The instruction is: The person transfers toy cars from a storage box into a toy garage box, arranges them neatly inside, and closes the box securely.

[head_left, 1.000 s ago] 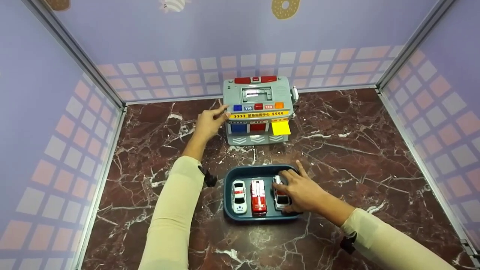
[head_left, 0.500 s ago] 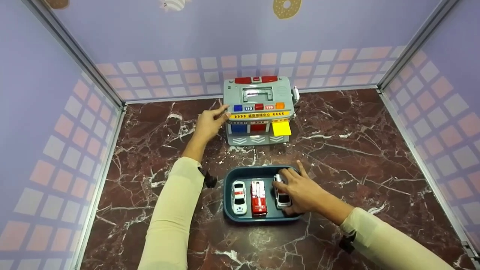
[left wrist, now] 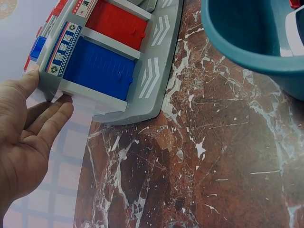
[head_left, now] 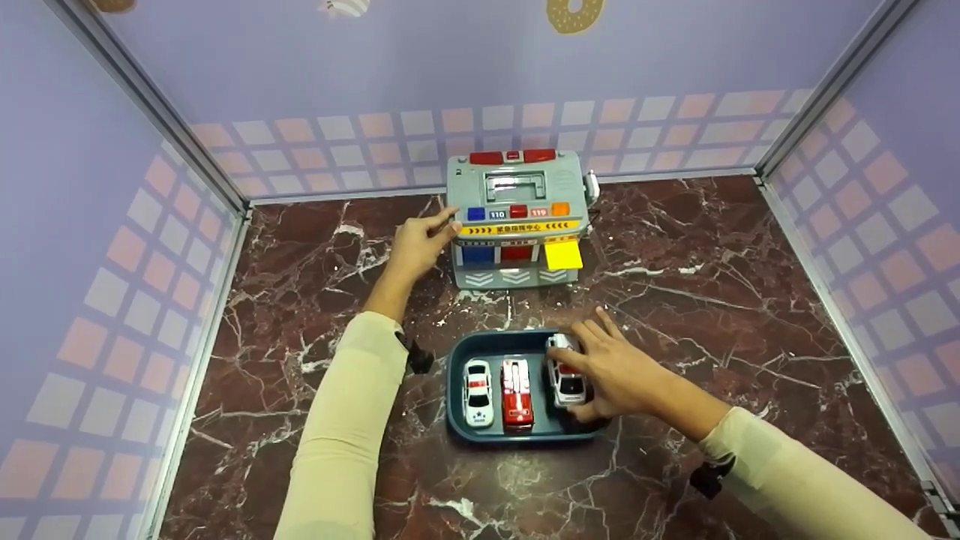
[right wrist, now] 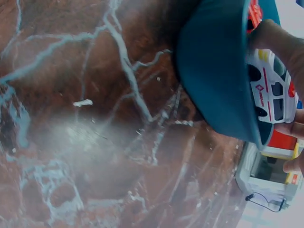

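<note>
My right hand [head_left: 619,369] grips a white toy ambulance [head_left: 568,384] lengthwise, thumb at one end and fingers at the other. In the right wrist view the ambulance [right wrist: 271,90] shows red stripes and dark wheels, tilted at the rim of the teal tray [right wrist: 213,71]. A white toy police car [head_left: 478,416] and a red toy fire truck [head_left: 516,390] lie side by side in the tray's left and middle. My left hand [head_left: 418,251] holds the left front corner of a grey toy rescue station [head_left: 517,280], thumb on the roof edge, fingers at the side [left wrist: 56,118].
The station has a blue door [left wrist: 102,66] and a red door [left wrist: 118,23], while its yellow door [head_left: 562,256] is raised. Behind it rises a purple wall [head_left: 465,67], with side walls left and right. Brown marbled table surface [head_left: 675,315] surrounds the tray.
My right hand has moved slightly up and to the right, raising the ambulance from its place in the tray. The left hand stays at the station.
</note>
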A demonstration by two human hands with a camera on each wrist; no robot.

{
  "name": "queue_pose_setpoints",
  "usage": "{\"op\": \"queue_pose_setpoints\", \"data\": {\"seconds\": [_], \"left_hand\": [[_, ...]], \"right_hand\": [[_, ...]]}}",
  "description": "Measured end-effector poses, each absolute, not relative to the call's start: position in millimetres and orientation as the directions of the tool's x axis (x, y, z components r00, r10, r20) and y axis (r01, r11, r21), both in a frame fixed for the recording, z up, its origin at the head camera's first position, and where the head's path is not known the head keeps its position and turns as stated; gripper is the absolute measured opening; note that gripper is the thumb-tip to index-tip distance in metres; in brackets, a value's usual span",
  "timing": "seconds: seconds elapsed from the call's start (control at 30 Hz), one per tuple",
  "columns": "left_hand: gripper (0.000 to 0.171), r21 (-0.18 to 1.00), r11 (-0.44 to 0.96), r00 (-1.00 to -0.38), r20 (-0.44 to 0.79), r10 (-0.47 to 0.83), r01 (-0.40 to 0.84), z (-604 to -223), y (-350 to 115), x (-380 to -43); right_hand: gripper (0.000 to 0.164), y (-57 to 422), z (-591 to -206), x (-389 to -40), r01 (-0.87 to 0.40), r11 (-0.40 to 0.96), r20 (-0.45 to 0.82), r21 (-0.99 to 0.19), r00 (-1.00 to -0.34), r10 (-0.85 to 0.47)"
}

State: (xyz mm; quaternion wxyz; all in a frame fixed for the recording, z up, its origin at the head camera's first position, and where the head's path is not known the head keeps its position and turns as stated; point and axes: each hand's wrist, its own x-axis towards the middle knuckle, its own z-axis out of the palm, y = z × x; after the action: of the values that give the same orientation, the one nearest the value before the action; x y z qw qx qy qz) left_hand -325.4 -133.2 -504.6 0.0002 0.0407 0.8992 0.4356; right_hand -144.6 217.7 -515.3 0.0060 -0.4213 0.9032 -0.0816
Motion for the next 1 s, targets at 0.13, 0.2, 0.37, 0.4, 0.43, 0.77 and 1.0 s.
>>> {"op": "queue_pose_setpoints", "data": {"seconds": [0.13, 0.2, 0.37, 0.4, 0.43, 0.77, 1.0], "left_hand": [[0.045, 0.790, 0.608, -0.996, 0.038, 0.079, 0.079, -504, -134, -326], [0.045, 0.789, 0.608, -0.996, 0.048, 0.081, 0.088, -505, -134, -327], [0.045, 0.787, 0.610, -0.995, 0.053, 0.081, 0.092, -506, -134, -327], [0.045, 0.788, 0.609, -0.996, 0.052, 0.078, 0.089, -505, -133, -326], [0.045, 0.788, 0.609, -0.996, 0.051, 0.075, 0.087, -505, -133, -326], [0.043, 0.799, 0.597, -0.997, 0.040, 0.065, 0.071, -505, -131, -327], [0.043, 0.790, 0.606, -0.996, 0.055, 0.071, 0.087, -506, -132, -326]], "right_hand": [[0.088, 220, -507, -149, -0.753, 0.636, 0.068, -0.168, -0.653, -0.755], [0.088, 222, -504, -151, -0.750, 0.640, 0.074, -0.165, -0.656, -0.751], [0.090, 227, -497, -159, -0.728, 0.659, 0.056, -0.191, -0.678, -0.733], [0.090, 228, -496, -160, -0.723, 0.661, 0.051, -0.202, -0.682, -0.730], [0.090, 230, -494, -162, -0.719, 0.662, 0.050, -0.212, -0.684, -0.728], [0.088, 247, -490, -181, -0.710, 0.658, 0.102, -0.248, -0.695, -0.712], [0.092, 259, -493, -194, -0.702, 0.671, 0.121, -0.238, -0.707, -0.697]]}}
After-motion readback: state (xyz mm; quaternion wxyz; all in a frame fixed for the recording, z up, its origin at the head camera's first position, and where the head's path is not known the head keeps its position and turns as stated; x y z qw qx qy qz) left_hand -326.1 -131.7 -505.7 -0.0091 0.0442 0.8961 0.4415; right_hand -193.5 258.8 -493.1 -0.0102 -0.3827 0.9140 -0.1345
